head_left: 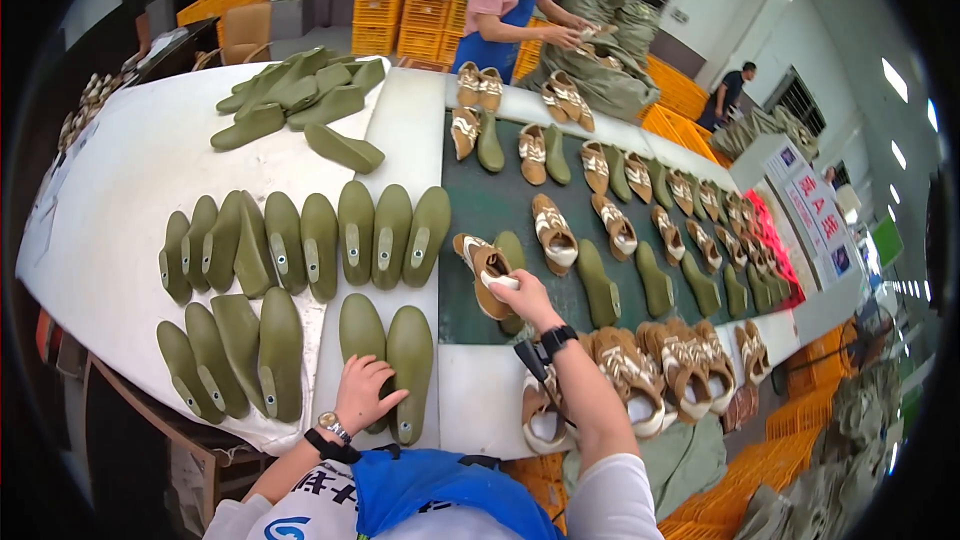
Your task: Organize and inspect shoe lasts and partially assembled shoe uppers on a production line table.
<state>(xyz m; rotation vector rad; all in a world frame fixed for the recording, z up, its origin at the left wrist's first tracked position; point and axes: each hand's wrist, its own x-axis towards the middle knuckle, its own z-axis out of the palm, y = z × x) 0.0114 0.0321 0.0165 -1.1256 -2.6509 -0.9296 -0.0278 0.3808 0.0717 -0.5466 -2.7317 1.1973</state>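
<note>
My left hand (364, 393) is closed over the heel end of a green shoe last (362, 325), its fingers curled over the top and partly hiding it. Another green shoe last (408, 370) lies close against it on the right. At the near left edge of the dark belt, my right hand (526, 298) grips a brown sneaker (484, 268) with white stripes by its pale heel collar. Part of a green last (510, 250) shows behind that sneaker. Pairs of brown sneakers and green lasts run along the belt (480, 205) to the right.
More lasts stand in rows (283, 240) on the white table (100, 190), with a loose pile (300, 90) behind. Brown sneakers (640, 370) crowd the near ledge. A person (505, 5) handles shoes across the belt. Orange crates (376, 20) and green sacks surround the area.
</note>
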